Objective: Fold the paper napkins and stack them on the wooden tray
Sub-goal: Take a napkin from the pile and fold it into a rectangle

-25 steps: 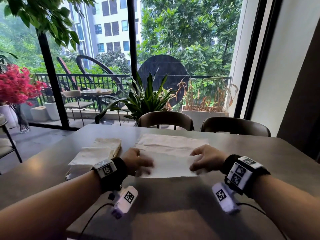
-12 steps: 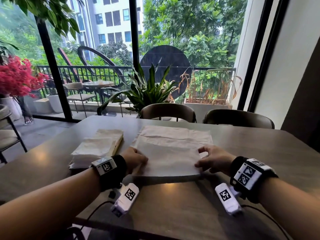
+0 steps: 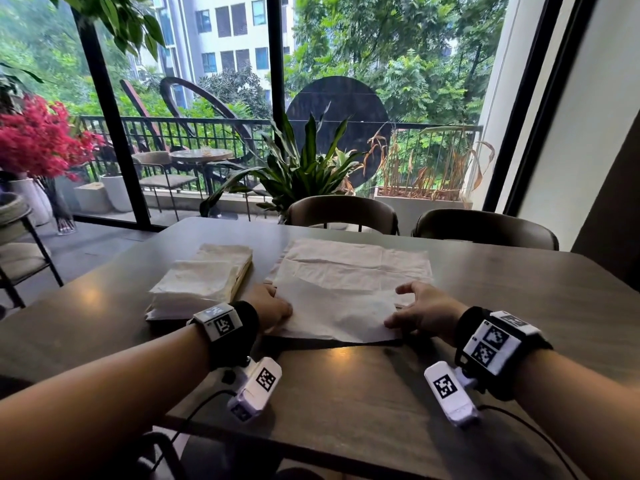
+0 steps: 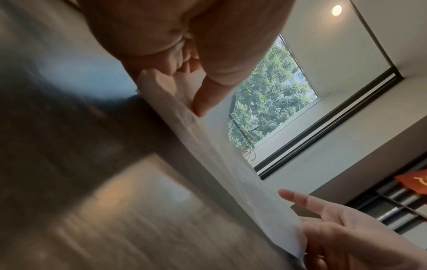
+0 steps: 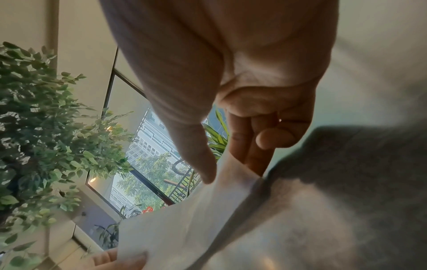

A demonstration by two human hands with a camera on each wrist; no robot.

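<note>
A large cream paper napkin (image 3: 346, 299) lies spread on the dark table (image 3: 363, 393), its near edge raised off the surface. My left hand (image 3: 273, 306) pinches the napkin's near left edge; in the left wrist view the thumb presses the napkin (image 4: 221, 160) against the curled fingers. My right hand (image 3: 415, 313) pinches the near right corner, with the napkin (image 5: 184, 228) between thumb and fingers. To the left, folded napkins (image 3: 197, 285) are stacked on the wooden tray (image 3: 244, 275), mostly hidden beneath them.
Two dark chairs (image 3: 343, 213) stand at the table's far side before a tall window. A green pot plant (image 3: 298, 168) is behind them. Red flowers (image 3: 38, 143) and another chair (image 3: 20, 251) are at the left. A wall closes the right side.
Both hands have taken hold of the napkin's near edge and lifted it off the table, leaving a shadow under it. The view has moved closer.
</note>
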